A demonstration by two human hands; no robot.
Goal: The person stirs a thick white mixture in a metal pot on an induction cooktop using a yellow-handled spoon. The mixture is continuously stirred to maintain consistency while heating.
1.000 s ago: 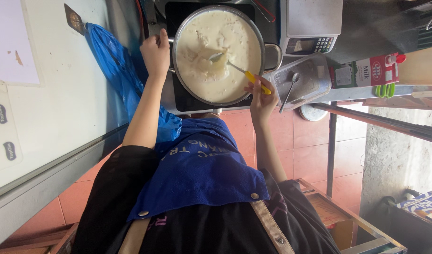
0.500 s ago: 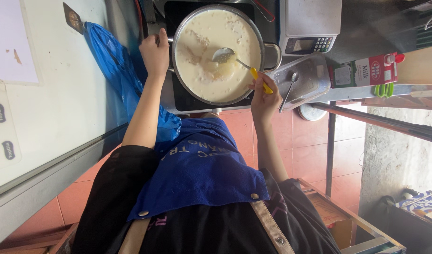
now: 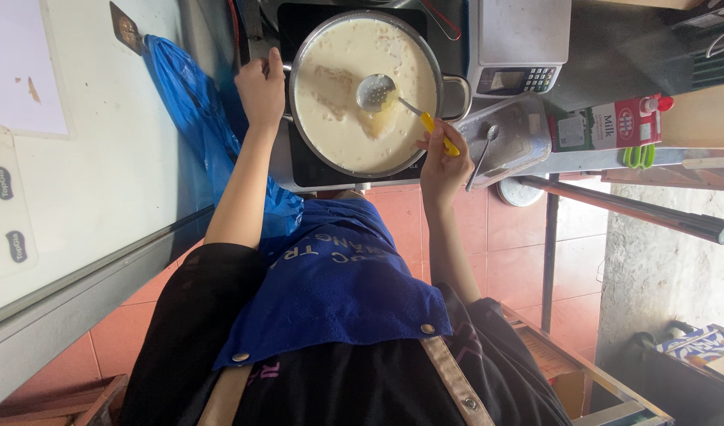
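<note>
— What are the hands doing?

— The right hand [image 3: 443, 162] is closed around the yellow handle of a slotted ladle [image 3: 393, 99], fingers wrapped round the grip. The ladle's round metal bowl sits over the middle of the pot [image 3: 366, 93], at about eleven o'clock from that hand, just at the surface of the liquid.

— And the other one?

— The left hand [image 3: 261, 88] is curled shut at the pot's side handle, at nine o'clock from the pot; the handle itself is mostly hidden under the fingers.

— What is in the pot?

— A creamy white liquid [image 3: 338, 118], filling it almost to the rim, with paler lumps near the ladle. The pot stands on a black cooktop [image 3: 307, 162].

— What is around it?

— At three o'clock from the pot, a kitchen scale [image 3: 520, 47] with a small keypad. Just below that, a metal tray [image 3: 516, 138] with a spoon [image 3: 480, 154] resting on it, close beside the right hand. Farther out at three o'clock, a red and white milk carton [image 3: 610, 122] lies on the counter with green-handled scissors [image 3: 636, 155] next to it. At nine o'clock, a blue plastic bag [image 3: 188, 102] hangs beside the left forearm. A blue apron [image 3: 330, 284] covers the person's front at six o'clock.

— Anything blocking the hands?

— Nothing lies between them and the pot.
</note>
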